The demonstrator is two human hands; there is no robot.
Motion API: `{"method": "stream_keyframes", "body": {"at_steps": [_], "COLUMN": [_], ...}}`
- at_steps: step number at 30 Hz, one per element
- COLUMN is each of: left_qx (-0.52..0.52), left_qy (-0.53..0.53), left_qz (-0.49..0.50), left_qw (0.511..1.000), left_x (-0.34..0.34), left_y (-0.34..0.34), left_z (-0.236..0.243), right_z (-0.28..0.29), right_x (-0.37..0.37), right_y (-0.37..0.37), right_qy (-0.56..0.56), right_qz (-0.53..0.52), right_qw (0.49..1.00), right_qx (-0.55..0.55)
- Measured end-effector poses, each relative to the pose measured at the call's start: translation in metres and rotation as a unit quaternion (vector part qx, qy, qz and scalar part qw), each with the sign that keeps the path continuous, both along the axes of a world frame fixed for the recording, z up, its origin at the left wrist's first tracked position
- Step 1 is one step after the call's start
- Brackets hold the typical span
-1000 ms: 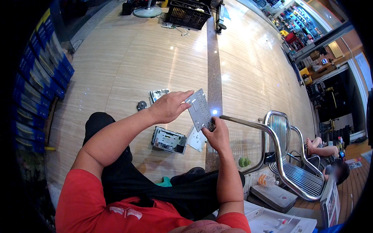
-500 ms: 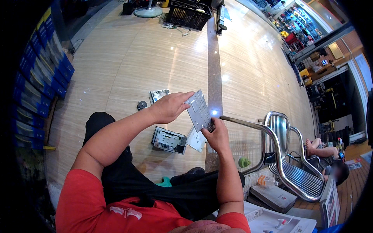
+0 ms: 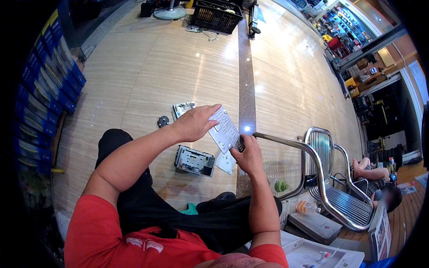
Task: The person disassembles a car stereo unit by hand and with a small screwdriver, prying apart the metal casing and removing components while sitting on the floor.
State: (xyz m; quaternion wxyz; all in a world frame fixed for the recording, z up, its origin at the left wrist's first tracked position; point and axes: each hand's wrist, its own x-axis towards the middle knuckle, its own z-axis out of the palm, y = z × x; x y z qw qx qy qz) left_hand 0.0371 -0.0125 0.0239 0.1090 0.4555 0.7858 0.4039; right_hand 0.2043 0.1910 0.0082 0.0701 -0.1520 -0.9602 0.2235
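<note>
Between my hands, above the floor, is a grey perforated metal plate [image 3: 225, 129], held tilted with its flat side up. My left hand [image 3: 196, 121] grips its upper left edge, thumb on top. My right hand [image 3: 249, 154] pinches the lower right end. Below on the floor rests an opened metal device chassis [image 3: 195, 161] with parts inside. A white flat panel [image 3: 225, 163] lies beside it, partly hidden by the plate. Past my left forearm are a small metal bracket piece [image 3: 183, 108] and a round black part [image 3: 163, 121].
A chrome bench [image 3: 326, 178] stands to the right, with a green-capped bottle [image 3: 280, 185] by its leg. Blue boxes [image 3: 49, 80] are stacked at left. A black crate [image 3: 217, 17] and a round stand base [image 3: 170, 13] are far ahead. Another person [image 3: 375, 178] is at far right.
The metal plate has tilted and now shows more of its face, looking brighter. Both hands keep their hold, with only slight movement.
</note>
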Motion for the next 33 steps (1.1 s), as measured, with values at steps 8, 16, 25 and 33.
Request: {"method": "stream_keyframes", "body": {"at_steps": [8,16,25,33], "left_qx": [0.055,0.113,0.077,0.115], "left_qy": [-0.045,-0.121,-0.089,-0.024], "left_qz": [0.021,-0.028,-0.009,-0.034], "left_qw": [0.997,0.986,0.993,0.992], "left_x": [-0.006,-0.009,-0.005,-0.003], "left_y": [0.0,-0.002,-0.003,-0.001], "left_z": [-0.002,0.004,0.01,0.001], "right_z": [-0.005,-0.008,-0.009,-0.005], "right_x": [-0.001,-0.001,0.0,0.0], "right_y": [0.004,0.008,0.006,0.001], "right_qy": [0.028,-0.003,-0.017,-0.016], "right_qz": [0.004,-0.025,-0.018,0.009], "right_qw": [0.997,0.979,0.976,0.984], "right_qx": [-0.065,-0.202,-0.215,-0.18]}}
